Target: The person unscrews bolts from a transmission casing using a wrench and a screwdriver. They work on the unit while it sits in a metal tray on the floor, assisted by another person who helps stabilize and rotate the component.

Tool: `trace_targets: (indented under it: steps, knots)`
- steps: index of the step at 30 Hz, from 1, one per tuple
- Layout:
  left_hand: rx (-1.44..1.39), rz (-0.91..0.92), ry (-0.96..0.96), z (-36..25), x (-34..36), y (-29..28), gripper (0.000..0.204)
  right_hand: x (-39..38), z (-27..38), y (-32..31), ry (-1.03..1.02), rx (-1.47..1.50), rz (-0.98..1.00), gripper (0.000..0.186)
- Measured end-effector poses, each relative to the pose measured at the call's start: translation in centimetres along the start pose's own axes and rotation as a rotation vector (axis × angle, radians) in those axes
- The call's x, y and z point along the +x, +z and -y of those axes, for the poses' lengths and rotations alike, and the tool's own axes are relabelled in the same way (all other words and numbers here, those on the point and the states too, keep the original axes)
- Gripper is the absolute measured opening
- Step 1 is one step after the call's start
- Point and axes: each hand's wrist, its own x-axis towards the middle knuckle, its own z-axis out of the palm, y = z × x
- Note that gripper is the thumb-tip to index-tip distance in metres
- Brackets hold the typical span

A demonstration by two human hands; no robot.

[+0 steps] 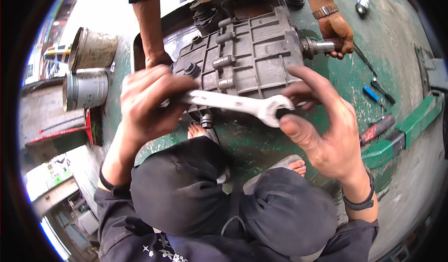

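A silver open-ended wrench (224,101) lies across the view, its jaw pointing right. My left hand (151,101) is closed around its other end. Thumb and fingers spread apart, my right hand (322,126) is curved about the wrench's jaw; I cannot tell if it touches the metal. Beyond the wrench is a grey ribbed gearbox housing (270,45) with a splined shaft (324,46) jutting out on its right. A co-worker's hand (338,33) grips the shaft's end, and their other hand (158,59) is at the housing's left side, partly hidden behind mine.
The housing sits over a dark tray (136,52) on a green-painted floor. To the right lie a blue-handled screwdriver (371,94), a ratchet (383,91), a red-and-black tool (377,129), a green metal bar (420,117) and a can (362,3). Two buckets (86,90) stand at left.
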Motion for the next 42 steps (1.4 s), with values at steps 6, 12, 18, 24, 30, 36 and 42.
trace_targets:
  steps: [6,12,18,24,30,36,42]
  knots:
    - [-0.451,0.078,-0.276,-0.3,4.4,3.5,0.023,4.1,1.0,0.5,0.087,0.820,0.051,0.051]
    - [-0.668,0.044,-0.252,0.5,2.3,4.7,0.060,6.5,0.1,2.2,0.415,0.831,-0.048,0.036]
    - [-0.506,0.165,-0.300,5.7,2.5,5.8,0.073,10.8,2.2,0.6,0.181,0.292,-0.384,0.024]
    - [-0.682,0.416,-0.351,7.7,2.6,8.0,0.051,14.5,0.9,1.5,-0.007,-0.254,-0.202,0.028]
    - [-0.644,0.252,-0.344,7.5,2.0,9.5,0.039,17.0,-0.3,2.5,0.299,-0.265,-0.323,0.035]
    - [-0.520,0.160,-0.354,9.3,0.4,11.2,0.032,17.7,-2.0,4.4,0.195,-0.211,-0.382,0.036]
    - [-0.407,0.115,-0.340,10.3,-1.8,14.4,0.033,18.1,-3.4,6.4,0.164,-0.292,-0.317,0.032]
